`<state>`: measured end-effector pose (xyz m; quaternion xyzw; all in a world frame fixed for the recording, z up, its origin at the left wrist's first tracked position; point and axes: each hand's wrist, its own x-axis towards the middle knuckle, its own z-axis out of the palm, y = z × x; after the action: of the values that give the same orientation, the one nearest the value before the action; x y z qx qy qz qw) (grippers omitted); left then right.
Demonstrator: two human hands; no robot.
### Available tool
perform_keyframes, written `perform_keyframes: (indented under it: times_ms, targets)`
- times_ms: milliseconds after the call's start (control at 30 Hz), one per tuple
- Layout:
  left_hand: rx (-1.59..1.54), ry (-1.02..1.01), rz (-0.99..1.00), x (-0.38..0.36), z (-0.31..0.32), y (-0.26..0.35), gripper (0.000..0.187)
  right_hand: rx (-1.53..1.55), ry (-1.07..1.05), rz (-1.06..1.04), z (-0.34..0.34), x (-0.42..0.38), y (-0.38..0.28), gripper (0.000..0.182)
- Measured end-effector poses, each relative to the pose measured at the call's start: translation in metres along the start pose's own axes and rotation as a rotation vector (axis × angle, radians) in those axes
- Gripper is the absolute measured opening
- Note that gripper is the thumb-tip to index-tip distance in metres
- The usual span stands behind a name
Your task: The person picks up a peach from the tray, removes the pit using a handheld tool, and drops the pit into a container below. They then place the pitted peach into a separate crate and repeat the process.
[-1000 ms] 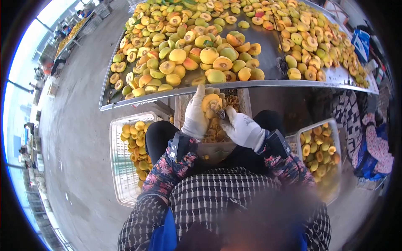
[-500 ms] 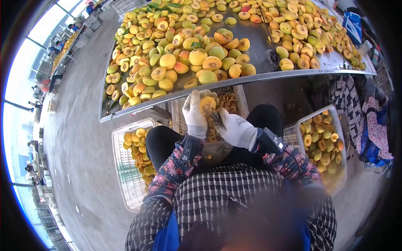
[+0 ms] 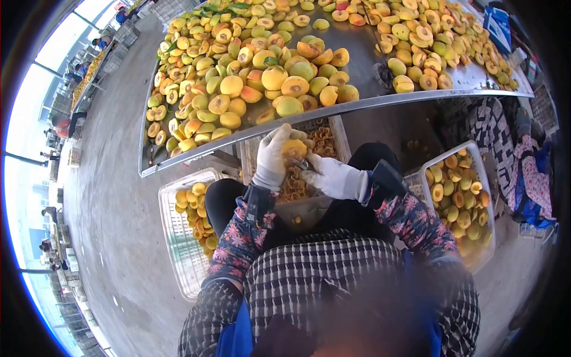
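My gloved left hand is closed around a yellow peach half, held up over a crate of peach scraps. In my gloved right hand is a small metal-tipped pitting tool. Its tip meets the cut face of the fruit; my fingers hide most of the handle. Beneath both hands, the scrap crate holds curled peach trimmings. Just beyond them runs the front rim of a metal table, heaped with halved peaches.
To my left stands a white plastic crate partly filled with peach halves. Another crate of halves is at my right. A person's patterned sleeve shows at far right. Other people work along tables at far left.
My view has shifted slightly. Both hands stay together at the peach half, with the left wrist moved a little left and down. The tool remains against the fruit.
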<state>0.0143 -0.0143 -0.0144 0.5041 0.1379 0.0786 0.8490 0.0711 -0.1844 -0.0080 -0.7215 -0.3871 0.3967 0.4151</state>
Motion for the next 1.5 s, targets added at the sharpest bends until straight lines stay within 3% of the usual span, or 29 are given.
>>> perform_keyframes:
  times_ms: [100,233,333,433,500,567,600,633,700,733,800,833,933,1000,1067,1133,1233,1367,1467,1500]
  targets:
    - [-0.043,-0.024,-0.112,0.001,-0.002,0.002,0.040,0.616,-0.139,0.100,0.005,-0.007,-0.002,0.031]
    - [-0.319,-0.019,-0.156,0.001,0.005,0.001,0.037,1.132,-0.192,0.304,0.010,-0.010,-0.009,0.023]
    - [-0.530,0.027,-0.185,0.006,0.007,-0.001,0.035,1.473,-0.439,0.227,0.009,-0.003,0.006,0.030]
    - [-0.585,0.110,-0.150,0.009,0.011,0.000,0.033,1.520,-0.506,0.122,0.010,-0.004,0.008,0.035]
    - [-0.570,0.131,-0.083,0.012,0.004,0.005,0.030,1.486,-0.473,0.092,0.006,-0.008,0.006,0.034]
    - [-0.239,0.201,0.128,0.003,-0.013,0.022,0.034,1.389,-0.360,0.107,-0.003,-0.016,0.003,0.031]
    - [-0.070,0.236,0.233,-0.003,-0.025,0.035,0.036,1.191,-0.224,0.149,-0.007,-0.017,0.001,0.029]
    - [0.098,0.420,0.352,-0.009,-0.039,0.050,0.036,0.992,-0.093,0.184,-0.009,-0.018,-0.001,0.028]
    - [0.526,0.647,0.513,-0.023,-0.094,0.081,0.034,0.661,0.046,0.173,-0.012,-0.019,0.003,0.027]
    - [0.654,0.745,0.388,-0.035,-0.110,0.105,0.033,0.624,0.060,0.163,-0.014,-0.020,0.005,0.027]
    - [1.267,0.805,0.413,-0.043,-0.169,0.117,0.030,0.547,0.089,0.150,-0.014,-0.021,0.007,0.027]
    - [1.585,0.891,0.476,-0.045,-0.163,0.123,0.027,0.616,0.078,0.160,-0.015,-0.021,0.005,0.024]
    - [1.299,0.678,0.416,-0.020,-0.119,0.118,0.029,0.594,0.082,0.111,-0.014,-0.012,0.017,0.021]
    - [1.285,0.462,0.272,0.005,-0.081,0.102,0.034,0.589,0.099,0.109,-0.011,-0.009,0.018,0.021]
    - [1.498,0.263,0.065,0.033,-0.050,0.094,0.042,0.575,0.110,0.101,-0.008,-0.008,0.019,0.023]
    - [1.724,0.278,-0.207,0.061,-0.033,0.080,0.050,0.555,0.111,0.087,-0.007,-0.009,0.022,0.029]
    - [1.756,0.267,-0.277,0.085,-0.034,0.061,0.054,0.555,0.088,0.097,-0.006,-0.011,0.030,0.029]
    - [1.530,0.229,0.019,0.087,-0.060,0.049,0.046,0.574,0.101,0.093,-0.002,-0.013,0.021,0.029]
    - [1.061,0.292,0.318,0.074,-0.065,0.046,0.036,0.622,0.077,0.130,-0.003,-0.013,0.016,0.029]
    - [0.571,0.250,0.330,0.076,-0.062,0.042,0.024,0.654,0.060,0.154,-0.001,-0.012,0.015,0.029]
